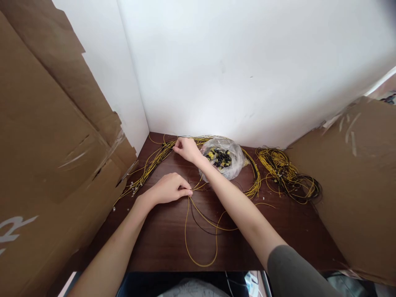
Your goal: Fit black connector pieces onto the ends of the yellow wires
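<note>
My left hand (171, 188) is closed, pinching thin yellow and black wires (201, 212) between thumb and fingers. Loops of these wires hang down over the near part of the table. Farther back, my right hand (186, 149) is crossed over to the left, with its fingers pinched together at a long bundle of yellow and black wires (157, 159). Whether it grips a wire there is hidden. Beside my right forearm sits a clear plastic bag (236, 159), its mouth open, holding small black and yellow connectors (221, 159).
A tangled coil of yellow and black wires (278, 169) lies at the right. Cardboard walls (62, 144) stand on the left and right (355, 173). A white wall (235, 74) closes off the back of the brown table (167, 243).
</note>
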`<action>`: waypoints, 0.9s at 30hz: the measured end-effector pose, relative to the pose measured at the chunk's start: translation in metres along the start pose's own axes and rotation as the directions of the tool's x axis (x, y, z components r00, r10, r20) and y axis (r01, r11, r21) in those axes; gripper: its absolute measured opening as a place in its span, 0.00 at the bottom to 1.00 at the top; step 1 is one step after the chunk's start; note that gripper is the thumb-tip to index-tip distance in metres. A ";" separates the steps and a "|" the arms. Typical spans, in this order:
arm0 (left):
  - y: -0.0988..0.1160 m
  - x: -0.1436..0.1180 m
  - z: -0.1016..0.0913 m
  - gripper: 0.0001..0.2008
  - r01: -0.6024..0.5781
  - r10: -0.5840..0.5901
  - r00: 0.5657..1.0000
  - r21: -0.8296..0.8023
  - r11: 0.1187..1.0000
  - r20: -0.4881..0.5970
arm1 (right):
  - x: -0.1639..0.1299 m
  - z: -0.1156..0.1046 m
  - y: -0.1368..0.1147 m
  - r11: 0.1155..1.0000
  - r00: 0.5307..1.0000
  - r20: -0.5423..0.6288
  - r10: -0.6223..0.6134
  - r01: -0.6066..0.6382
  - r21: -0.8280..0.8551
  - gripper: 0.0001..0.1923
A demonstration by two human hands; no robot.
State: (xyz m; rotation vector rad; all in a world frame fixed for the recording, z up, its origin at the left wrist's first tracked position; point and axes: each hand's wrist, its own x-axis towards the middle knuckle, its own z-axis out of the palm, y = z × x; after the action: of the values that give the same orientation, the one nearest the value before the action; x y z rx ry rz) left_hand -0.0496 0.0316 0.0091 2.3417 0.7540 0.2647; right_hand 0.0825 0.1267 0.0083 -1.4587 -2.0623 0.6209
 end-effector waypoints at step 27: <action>0.003 0.001 -0.001 0.13 0.048 -0.049 0.999 0.049 0.998 0.015 | 0.033 -0.011 0.009 0.955 0.984 0.094 -0.152 0.170 -0.244 0.10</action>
State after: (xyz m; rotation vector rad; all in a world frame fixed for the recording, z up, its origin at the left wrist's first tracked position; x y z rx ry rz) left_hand -0.0480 0.0305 0.0117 2.3649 0.8166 0.2081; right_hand 0.0873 0.1612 0.0157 -1.3994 -2.3599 0.3630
